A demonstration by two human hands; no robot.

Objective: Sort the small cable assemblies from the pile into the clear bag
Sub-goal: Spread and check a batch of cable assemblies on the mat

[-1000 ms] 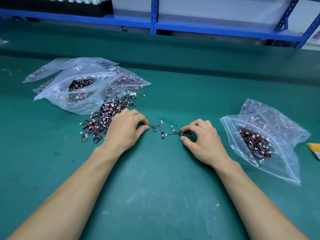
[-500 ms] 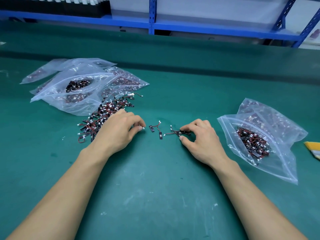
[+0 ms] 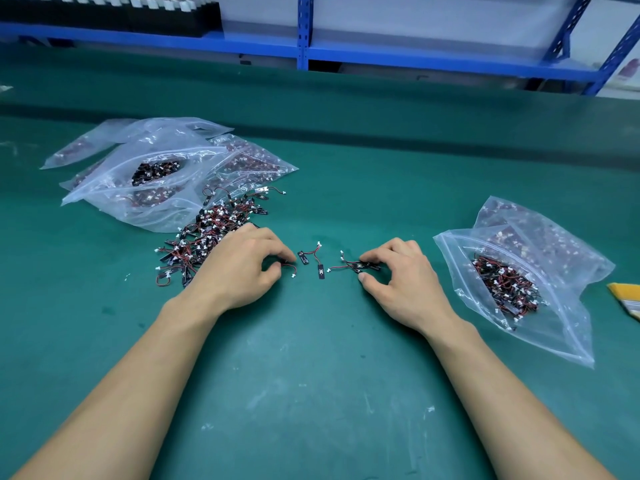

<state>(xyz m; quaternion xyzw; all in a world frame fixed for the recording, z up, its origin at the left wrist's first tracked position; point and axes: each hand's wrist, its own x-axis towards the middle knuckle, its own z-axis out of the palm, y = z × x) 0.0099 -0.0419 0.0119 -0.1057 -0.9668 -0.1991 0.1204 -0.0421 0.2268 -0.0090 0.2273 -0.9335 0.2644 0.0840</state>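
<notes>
Two bare hands rest low on the green table [image 3: 329,393]. The left hand [image 3: 242,271] sits at the near edge of the loose pile of small black-and-red cable assemblies with white connectors [image 3: 207,237]. Its fingers [image 3: 273,247] are curled, and forefinger and thumb pinch one cable assembly [image 3: 292,268] whose red wire loops out to the right. The right hand [image 3: 401,282] curls its fingers [image 3: 384,252] over a small bunch of assemblies [image 3: 353,266], fingertips on top and the thumb just beside it. Between the hands a few stray assemblies [image 3: 303,258] lie on the table. The clear zip-top plastic bag [image 3: 561,327] lies flat near the right hand, on its right, with a heap of assemblies inside. Several more clear plastic bags [image 3: 166,202], partly filled, lie heaped behind the pile. A yellow object [image 3: 628,296] is cut off by the right edge. Blue metal shelving [image 3: 304,29] runs along the far side.
</notes>
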